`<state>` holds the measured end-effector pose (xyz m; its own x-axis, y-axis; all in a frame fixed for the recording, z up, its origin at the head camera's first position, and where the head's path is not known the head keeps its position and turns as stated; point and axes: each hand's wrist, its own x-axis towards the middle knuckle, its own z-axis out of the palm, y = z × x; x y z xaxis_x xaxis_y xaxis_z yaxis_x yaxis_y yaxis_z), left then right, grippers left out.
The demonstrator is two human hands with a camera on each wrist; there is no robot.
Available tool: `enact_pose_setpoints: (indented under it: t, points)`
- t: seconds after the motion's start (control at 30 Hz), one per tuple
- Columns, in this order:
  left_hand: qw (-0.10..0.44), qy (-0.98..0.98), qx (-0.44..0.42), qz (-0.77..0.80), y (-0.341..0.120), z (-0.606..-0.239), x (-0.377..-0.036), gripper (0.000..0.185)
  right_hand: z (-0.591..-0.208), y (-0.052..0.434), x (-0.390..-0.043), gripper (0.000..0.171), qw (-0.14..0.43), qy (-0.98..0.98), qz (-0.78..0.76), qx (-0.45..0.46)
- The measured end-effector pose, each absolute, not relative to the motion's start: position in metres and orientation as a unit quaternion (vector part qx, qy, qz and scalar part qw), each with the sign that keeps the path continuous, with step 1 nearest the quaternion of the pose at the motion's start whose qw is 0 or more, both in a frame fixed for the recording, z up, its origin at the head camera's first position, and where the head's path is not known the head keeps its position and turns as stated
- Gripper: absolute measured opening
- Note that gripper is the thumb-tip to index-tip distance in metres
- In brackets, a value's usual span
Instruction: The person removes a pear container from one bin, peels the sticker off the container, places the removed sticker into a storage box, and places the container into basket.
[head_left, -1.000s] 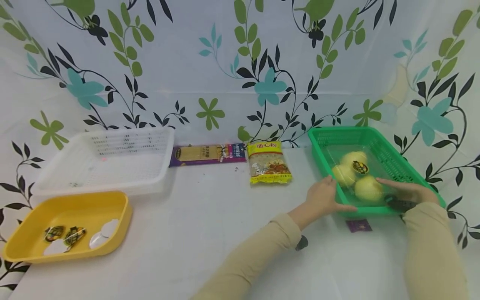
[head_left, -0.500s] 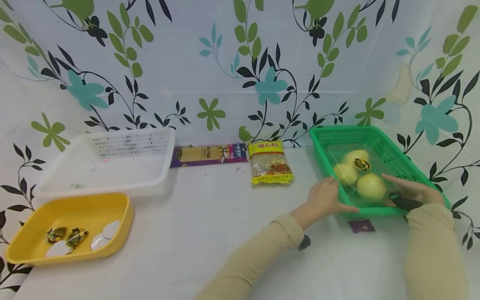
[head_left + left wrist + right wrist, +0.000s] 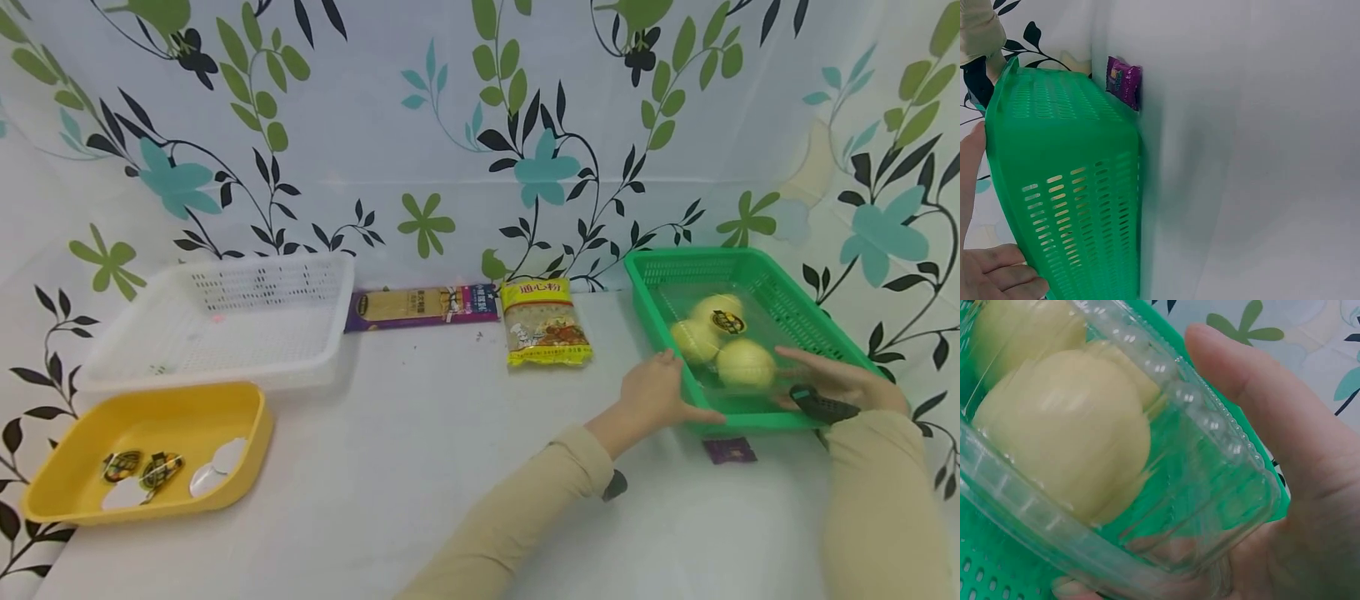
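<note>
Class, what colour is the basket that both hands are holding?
Green basket, perforated with slots; clearest in the left wrist view.

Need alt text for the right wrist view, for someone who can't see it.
The right hand cups the corner of a clear plastic clamshell box holding pale yellow round fruits, inside the green basket.

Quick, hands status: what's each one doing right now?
Left hand: grips the near left corner of the green basket.
Right hand: inside the basket, holding the clear clamshell of yellow fruit.
</note>
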<state>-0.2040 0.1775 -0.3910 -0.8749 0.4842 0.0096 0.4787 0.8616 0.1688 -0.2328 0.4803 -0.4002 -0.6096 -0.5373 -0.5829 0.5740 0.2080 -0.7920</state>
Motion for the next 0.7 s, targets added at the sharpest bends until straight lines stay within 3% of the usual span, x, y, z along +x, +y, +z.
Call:
enact_pose_setpoints:
  t: [0.3, 0.53, 0.7]
  points:
    - [-0.011, 0.956, 0.258, 0.14, 0.17, -0.406, -0.205, 0.097, -0.397, 0.479, -0.229, 0.072, 0.4, 0.485, -0.774, 0.081]
    - [-0.033, 0.946, 0.264, 0.184, 0.165, -0.414, -0.205, 0.094, -0.391, 0.474, -0.228, 0.094, 0.456, 0.345, -0.806, 0.151]
    - [-0.036, 0.949, 0.262, 0.174, 0.163, -0.412, -0.206, 0.094, -0.389, 0.472, -0.225, 0.083, 0.419, 0.327, -0.834, 0.149]
